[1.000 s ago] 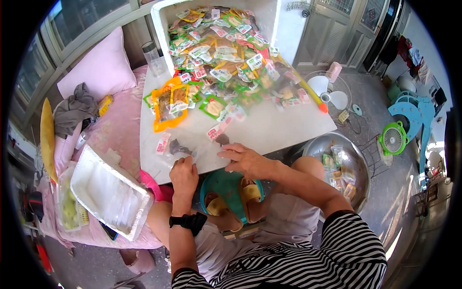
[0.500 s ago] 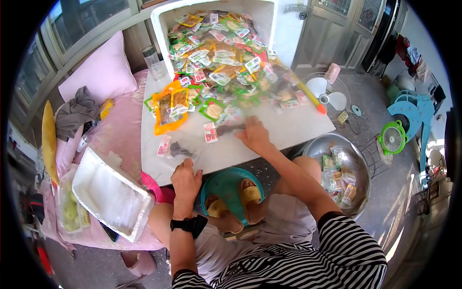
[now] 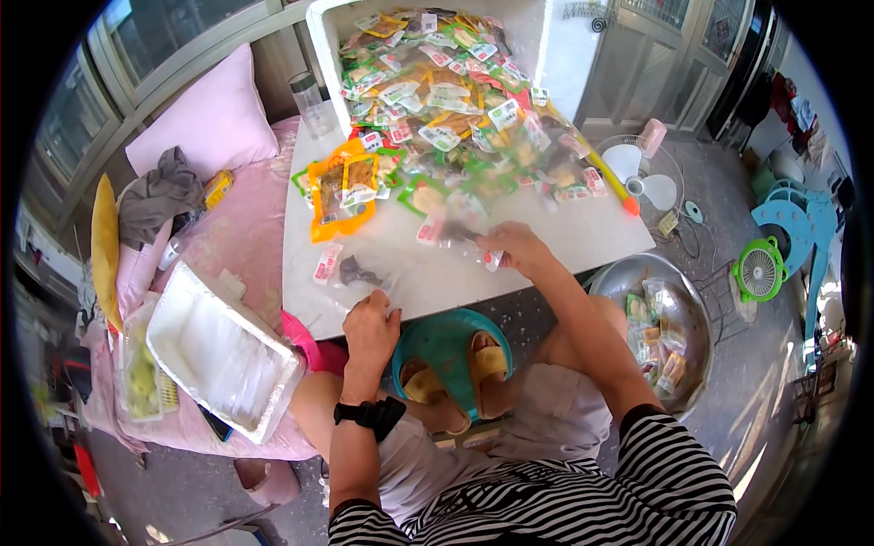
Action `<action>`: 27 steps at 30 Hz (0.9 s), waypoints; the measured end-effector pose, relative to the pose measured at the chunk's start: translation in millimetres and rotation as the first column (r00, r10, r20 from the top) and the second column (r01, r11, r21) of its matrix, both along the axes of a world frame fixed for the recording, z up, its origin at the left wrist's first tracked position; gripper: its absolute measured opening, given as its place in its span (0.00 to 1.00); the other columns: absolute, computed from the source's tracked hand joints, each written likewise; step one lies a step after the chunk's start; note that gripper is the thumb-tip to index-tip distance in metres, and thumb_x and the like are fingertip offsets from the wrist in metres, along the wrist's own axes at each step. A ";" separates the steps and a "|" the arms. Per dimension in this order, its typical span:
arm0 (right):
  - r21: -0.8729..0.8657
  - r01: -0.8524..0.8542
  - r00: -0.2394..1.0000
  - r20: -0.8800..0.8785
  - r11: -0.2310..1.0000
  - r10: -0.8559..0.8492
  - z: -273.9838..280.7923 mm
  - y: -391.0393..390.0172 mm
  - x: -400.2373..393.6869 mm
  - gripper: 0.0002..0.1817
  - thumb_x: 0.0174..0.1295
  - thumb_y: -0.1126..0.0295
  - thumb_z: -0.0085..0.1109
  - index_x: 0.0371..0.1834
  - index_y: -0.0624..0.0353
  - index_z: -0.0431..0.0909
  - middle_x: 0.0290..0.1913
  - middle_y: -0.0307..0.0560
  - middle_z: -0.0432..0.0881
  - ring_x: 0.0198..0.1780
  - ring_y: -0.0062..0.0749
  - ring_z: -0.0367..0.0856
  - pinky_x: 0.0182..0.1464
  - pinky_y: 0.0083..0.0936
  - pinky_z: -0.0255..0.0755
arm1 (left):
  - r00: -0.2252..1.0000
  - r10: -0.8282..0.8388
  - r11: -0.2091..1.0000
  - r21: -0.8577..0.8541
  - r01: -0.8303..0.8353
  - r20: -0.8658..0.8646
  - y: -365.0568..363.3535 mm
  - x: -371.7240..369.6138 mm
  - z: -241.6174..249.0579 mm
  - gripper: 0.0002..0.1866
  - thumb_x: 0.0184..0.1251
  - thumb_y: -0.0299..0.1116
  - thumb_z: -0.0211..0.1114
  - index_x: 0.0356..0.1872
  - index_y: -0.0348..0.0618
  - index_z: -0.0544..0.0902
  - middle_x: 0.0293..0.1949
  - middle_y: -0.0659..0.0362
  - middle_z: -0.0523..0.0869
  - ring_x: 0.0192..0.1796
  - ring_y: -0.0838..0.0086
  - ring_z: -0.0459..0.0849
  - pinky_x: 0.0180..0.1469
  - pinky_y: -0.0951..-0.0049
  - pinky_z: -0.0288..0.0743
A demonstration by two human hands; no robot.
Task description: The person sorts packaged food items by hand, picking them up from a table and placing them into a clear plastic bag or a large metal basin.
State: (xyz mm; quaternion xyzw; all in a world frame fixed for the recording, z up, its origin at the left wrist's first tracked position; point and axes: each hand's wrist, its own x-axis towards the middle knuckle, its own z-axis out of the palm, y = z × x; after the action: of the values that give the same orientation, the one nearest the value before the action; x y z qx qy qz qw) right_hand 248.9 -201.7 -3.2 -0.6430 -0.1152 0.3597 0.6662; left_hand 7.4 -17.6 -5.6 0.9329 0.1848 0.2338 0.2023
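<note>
My right hand [image 3: 515, 247] is closed in a pinch on the end of a clear snack packet [image 3: 458, 234] with a dark piece inside and a red-and-white label at its far end. At the white table's front edge, my left hand [image 3: 371, 329] has its fingers curled on the near end of another clear snack packet [image 3: 360, 271], also with dark contents. Behind both hands spreads a heap of small snack packets [image 3: 446, 100], spilling out of a white foam box [image 3: 330, 68]. An orange-edged pouch [image 3: 320, 202] lies left of the heap.
A metal basin [image 3: 696, 364] holding several packets stands on the floor at right. Between my feet is a teal basin [image 3: 410, 338]. A white foam lid [image 3: 218, 355] rests on the pink bed at left. A yellow stick [image 3: 605, 173] lies along the table's right side.
My right hand has lifted and drawn its packet slightly up and right, blurring it. The left hand stays by its packet. The whole view has shifted a little.
</note>
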 end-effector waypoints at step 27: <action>0.164 -0.369 0.928 0.012 0.915 0.373 -1.4 21.0 -62.6 0.09 0.58 0.71 0.64 0.39 0.60 0.77 0.31 0.40 0.80 0.32 0.20 0.79 0.32 0.20 0.74 | 0.964 0.009 0.969 0.237 -0.073 0.264 -10.7 6.3 15.1 0.02 0.53 0.23 0.62 0.27 0.38 0.77 0.24 0.52 0.77 0.30 0.54 0.78 0.29 0.57 0.73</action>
State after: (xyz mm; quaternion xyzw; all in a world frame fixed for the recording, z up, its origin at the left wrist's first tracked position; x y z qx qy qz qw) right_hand 186.3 -180.6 -4.6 -0.5494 -0.2577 0.4750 0.6373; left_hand 13.7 -28.3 9.5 0.9076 0.1458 0.3797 0.1036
